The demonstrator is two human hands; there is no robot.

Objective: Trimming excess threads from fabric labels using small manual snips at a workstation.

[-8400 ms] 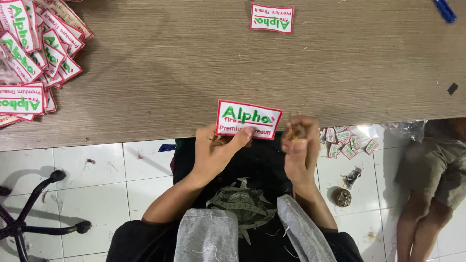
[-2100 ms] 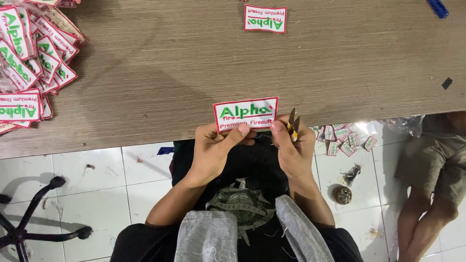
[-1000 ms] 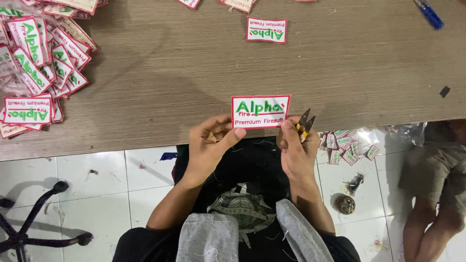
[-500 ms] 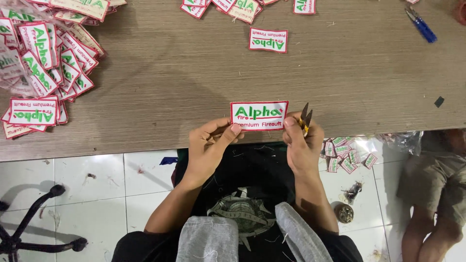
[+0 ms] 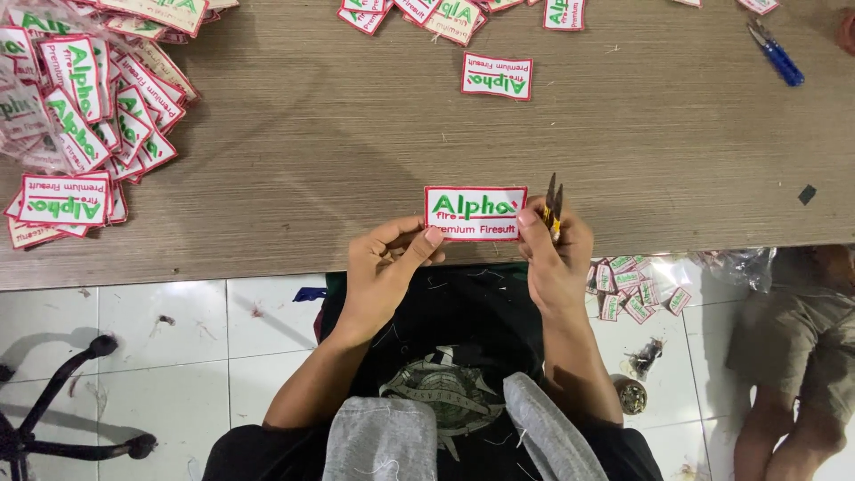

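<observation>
I hold a white rectangular embroidered patch (image 5: 474, 212) with a red border and green and red lettering, just above the near edge of the wooden table (image 5: 356, 169). My left hand (image 5: 385, 265) pinches its lower left corner. My right hand (image 5: 554, 252) pinches its right edge and also holds small thread snips (image 5: 553, 203), blades pointing up away from me.
A heap of the same patches (image 5: 76, 125) lies at the table's left. More patches (image 5: 496, 75) lie at the far middle, and blue-handled snips (image 5: 777, 53) at the far right. Fallen patches (image 5: 634, 287) are on the tiled floor. Another person's legs (image 5: 793, 356) stand at the right. A chair base (image 5: 53, 428) is lower left.
Both hands have carried the patch forward over the table edge and slightly right. The view has tilted up, showing more patches and the blue snips.
</observation>
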